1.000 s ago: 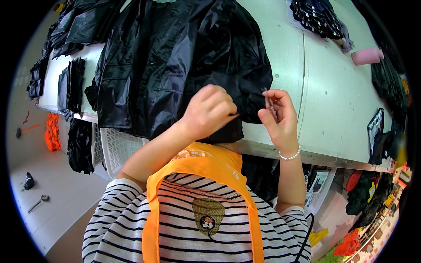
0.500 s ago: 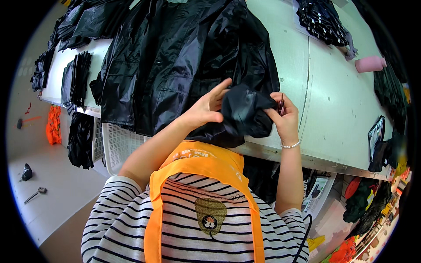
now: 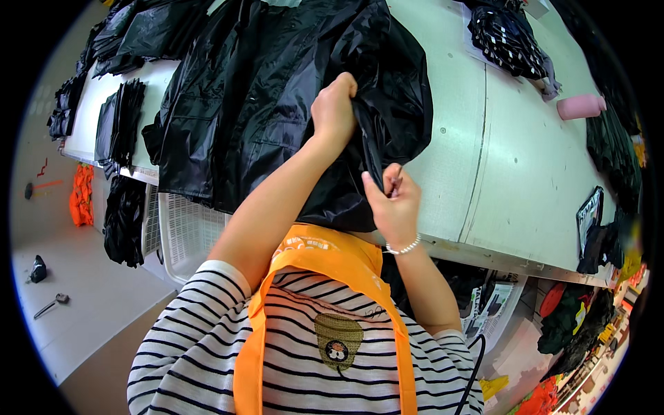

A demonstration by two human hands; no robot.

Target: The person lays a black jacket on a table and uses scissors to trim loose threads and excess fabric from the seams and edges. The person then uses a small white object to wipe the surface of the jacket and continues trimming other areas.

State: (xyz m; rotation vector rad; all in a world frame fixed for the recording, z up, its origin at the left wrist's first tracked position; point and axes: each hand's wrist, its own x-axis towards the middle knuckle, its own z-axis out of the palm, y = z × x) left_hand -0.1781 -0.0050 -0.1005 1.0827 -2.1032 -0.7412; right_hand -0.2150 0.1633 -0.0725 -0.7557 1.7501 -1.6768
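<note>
A shiny black jacket lies spread over the pale worktable. My left hand is closed on it right of its middle, gripping the upper part of a fold. Lower down and to the right, my right hand pinches the lower end of the same fold, so the strip of fabric between the hands is drawn taut. A small dark, slim object shows between the right fingers; most of it is hidden and its kind cannot be made out.
Stacks of folded black garments sit at the left, with a white plastic basket below the table's edge. To the right are a pink bottle, a patterned dark bundle and a flat black-and-white package.
The bunched black part held up near the table's edge has been lowered and stretched. My left hand moved up and closed on fabric; my right hand moved left and slightly down.
</note>
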